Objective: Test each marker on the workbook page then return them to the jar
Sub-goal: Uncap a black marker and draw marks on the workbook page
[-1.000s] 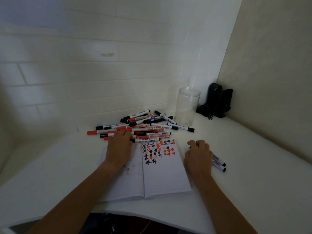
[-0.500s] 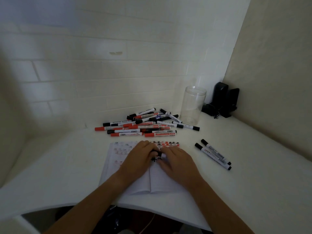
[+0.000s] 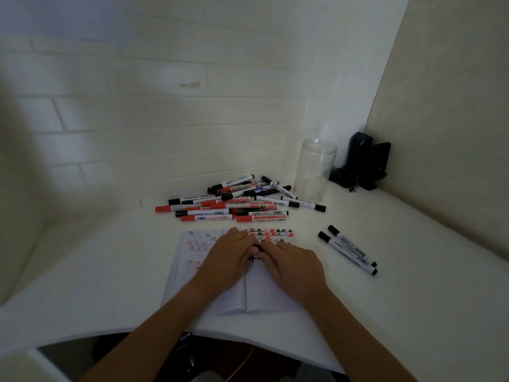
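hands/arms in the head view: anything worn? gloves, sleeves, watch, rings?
Nothing worn that shows. Left hand and right hand are bare, no gloves; no rings visible, though the light is dim. Both forearms are bare from wrist to the frame's lower edge, with no sleeve, watch, strap or band in view. No markings or cables on them.

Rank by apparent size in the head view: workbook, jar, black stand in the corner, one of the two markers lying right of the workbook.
1. workbook, largest though partly under the hands.
2. jar.
3. black stand, close to the jar and farther back, so this pair is unsure.
4. marker, thin, smallest.
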`<state>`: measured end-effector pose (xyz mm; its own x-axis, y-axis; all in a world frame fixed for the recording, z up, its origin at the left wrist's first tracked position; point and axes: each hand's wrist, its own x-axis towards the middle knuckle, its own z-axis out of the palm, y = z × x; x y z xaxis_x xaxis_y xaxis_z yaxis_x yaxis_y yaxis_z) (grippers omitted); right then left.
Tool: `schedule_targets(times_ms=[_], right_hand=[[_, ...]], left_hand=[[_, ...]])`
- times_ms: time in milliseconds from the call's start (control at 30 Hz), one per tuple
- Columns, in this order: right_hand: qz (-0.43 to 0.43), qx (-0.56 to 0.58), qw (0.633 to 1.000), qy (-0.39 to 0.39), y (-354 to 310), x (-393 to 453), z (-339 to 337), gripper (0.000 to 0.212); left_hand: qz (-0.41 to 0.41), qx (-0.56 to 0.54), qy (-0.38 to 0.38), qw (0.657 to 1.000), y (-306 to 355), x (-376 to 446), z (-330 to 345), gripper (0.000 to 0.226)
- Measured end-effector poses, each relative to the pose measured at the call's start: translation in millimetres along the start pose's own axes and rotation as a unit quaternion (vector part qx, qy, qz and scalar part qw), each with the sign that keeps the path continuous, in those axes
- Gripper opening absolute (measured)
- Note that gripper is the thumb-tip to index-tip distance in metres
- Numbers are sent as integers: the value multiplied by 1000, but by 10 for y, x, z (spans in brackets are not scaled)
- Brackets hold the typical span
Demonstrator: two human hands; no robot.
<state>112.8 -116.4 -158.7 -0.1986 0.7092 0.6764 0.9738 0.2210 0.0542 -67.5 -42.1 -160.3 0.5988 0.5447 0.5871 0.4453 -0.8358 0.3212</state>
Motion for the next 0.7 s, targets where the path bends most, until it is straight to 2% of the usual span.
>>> schedule_targets(times_ms=[167,267,433,533,633,700], right_hand=[[1,-49,999,-1,-31,22,13,38],[17,-52,998,-1,-19,29,-7,43],[52,-8,999,-7,98,8,-122,36],[75,70,995,-16,59,4,-142,31],[100,108,989,-21,39,46,-155,52],[98,124,987,1,53,69,-166,48]], left_hand=[[-5,13,2,1000,2,-1,10,56],[-7,13,10,1000,-30,-2,30,51],[-96,-5,76,992,-90,-7,-8,39],[-92,-3,57,994,-9,-7,-31,36],[-126,-27,15,992,54,-11,-59,32],[-143,-55,-16,988,67,-17,-76,36]])
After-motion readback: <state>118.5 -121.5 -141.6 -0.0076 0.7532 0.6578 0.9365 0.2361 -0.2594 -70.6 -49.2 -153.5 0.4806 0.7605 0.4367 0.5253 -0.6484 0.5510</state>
